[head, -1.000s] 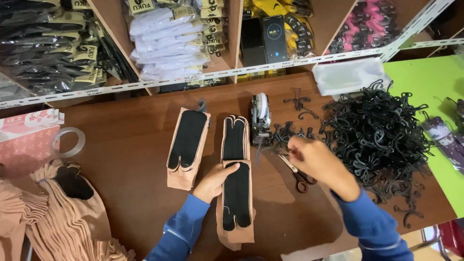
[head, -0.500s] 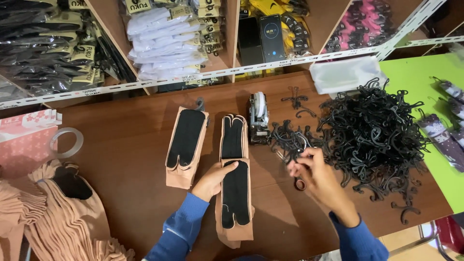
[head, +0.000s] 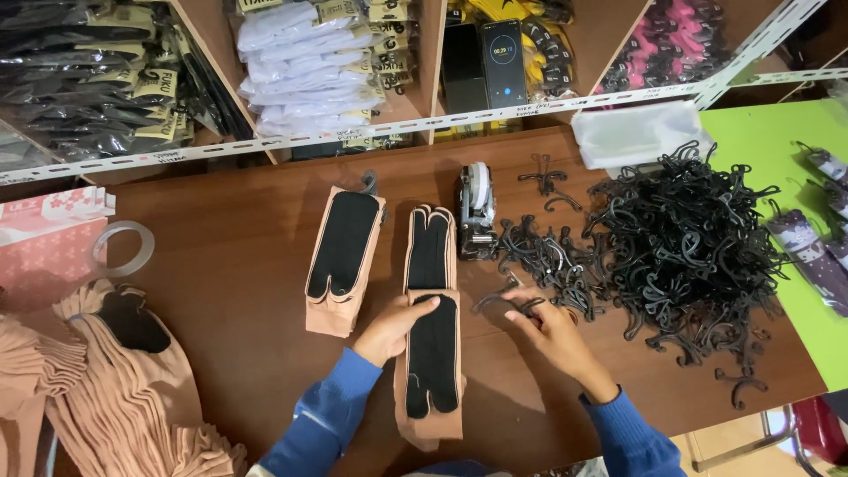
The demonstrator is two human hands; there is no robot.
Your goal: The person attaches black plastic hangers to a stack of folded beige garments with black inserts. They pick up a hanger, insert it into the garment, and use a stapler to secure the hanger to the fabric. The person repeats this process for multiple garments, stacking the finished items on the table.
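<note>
sock pack: tan pack with black split-toe sole (head: 431, 367) lies flat at the near middle of the bench, its top end overlapping a second pack (head: 429, 249).
left hand (head: 395, 328): rests on the pack's upper left edge, thumb across the black part, fingers pressed together.
right hand (head: 549, 329): fingers pinching a small black plastic hook (head: 502, 299) just right of the pack.
bench (head: 230, 265): brown wood, bare stretch left of centre; shelf rail along far edge.
around: third pack (head: 344, 256) left; tape dispenser (head: 477, 210) behind; hook pile (head: 685, 243) crowds right side; tan sock stack (head: 124, 389) at near left corner; tape roll (head: 122, 249) near left edge.
</note>
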